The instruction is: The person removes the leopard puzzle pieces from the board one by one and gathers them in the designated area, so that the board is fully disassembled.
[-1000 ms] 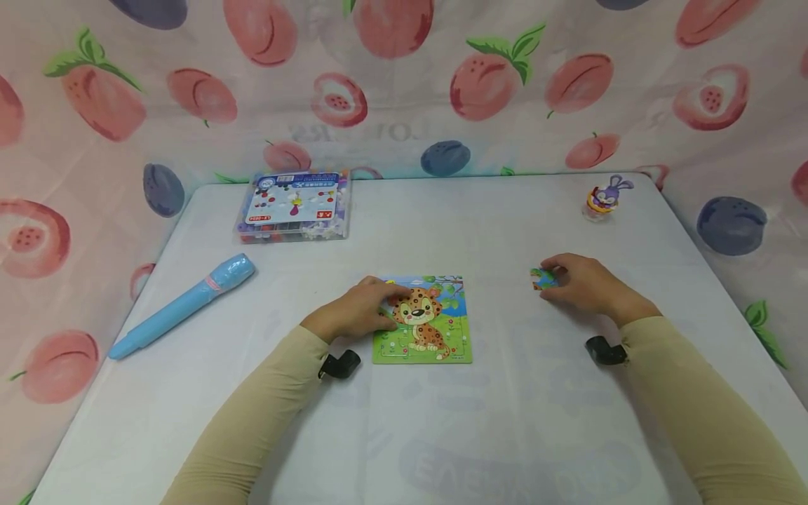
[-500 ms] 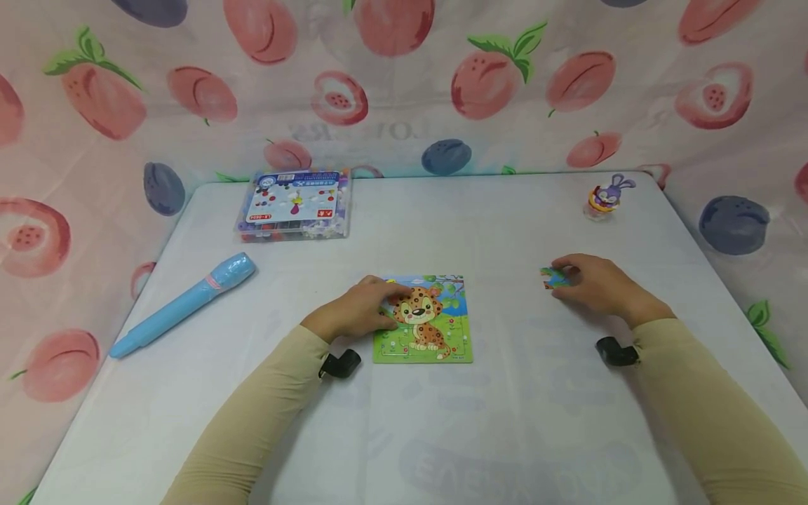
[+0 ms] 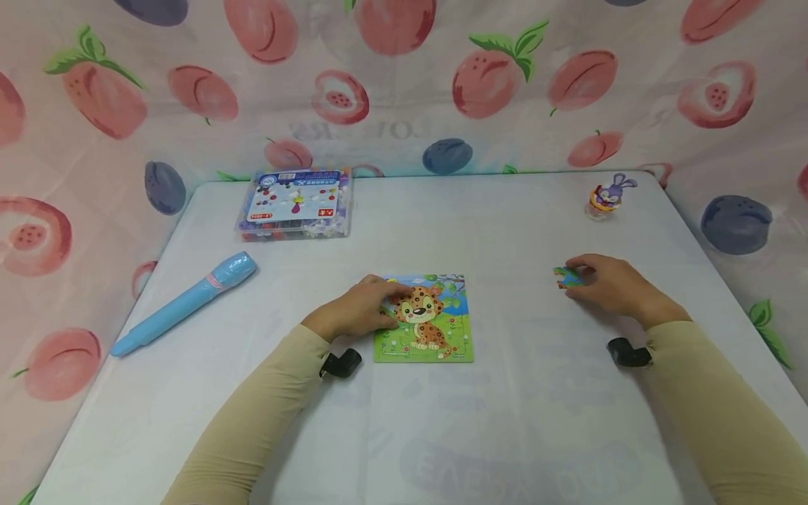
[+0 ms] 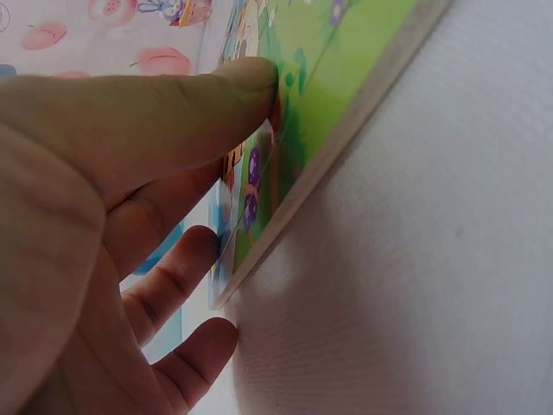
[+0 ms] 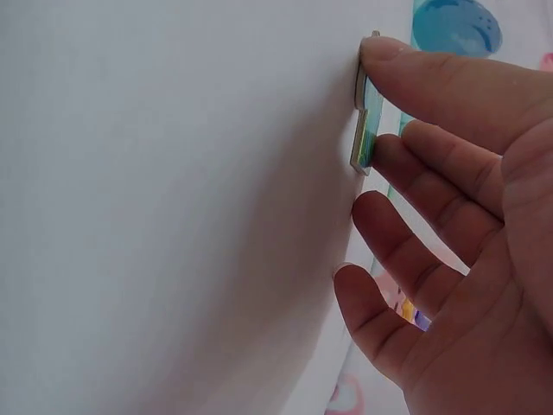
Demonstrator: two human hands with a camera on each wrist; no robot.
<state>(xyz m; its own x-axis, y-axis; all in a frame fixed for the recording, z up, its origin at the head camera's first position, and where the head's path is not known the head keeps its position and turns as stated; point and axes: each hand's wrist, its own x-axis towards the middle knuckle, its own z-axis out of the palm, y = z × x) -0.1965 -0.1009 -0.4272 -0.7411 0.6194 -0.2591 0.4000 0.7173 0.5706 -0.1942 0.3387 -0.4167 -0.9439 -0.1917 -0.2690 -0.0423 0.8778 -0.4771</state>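
A square jigsaw puzzle (image 3: pixel 442 337) with a spotted leopard cub on grass lies flat at the middle of the table. My left hand (image 3: pixel 358 307) rests on its upper left part, the thumb and fingertips touching the picture and covering some of it. Seen from the left wrist, the thumb (image 4: pixel 207 104) lies on the puzzle's face, near its edge. To the right, my right hand (image 3: pixel 618 286) pinches a small blue and green puzzle piece (image 3: pixel 569 277) by thumb and fingertips. The right wrist view has this piece edge-on, close to the tabletop, the other fingers spread loosely beneath.
A clear plastic box of coloured parts (image 3: pixel 295 203) lies at the back left. Left of my left arm is a long blue wrapped object (image 3: pixel 186 305). A small purple rabbit-topped jar (image 3: pixel 608 198) stands at the back right. Fruit-patterned cloth (image 3: pixel 391 84) hangs behind the table.
My right hand has moved steadily to the right with the puzzle piece, away from the puzzle. My left hand and the puzzle have stayed in place.
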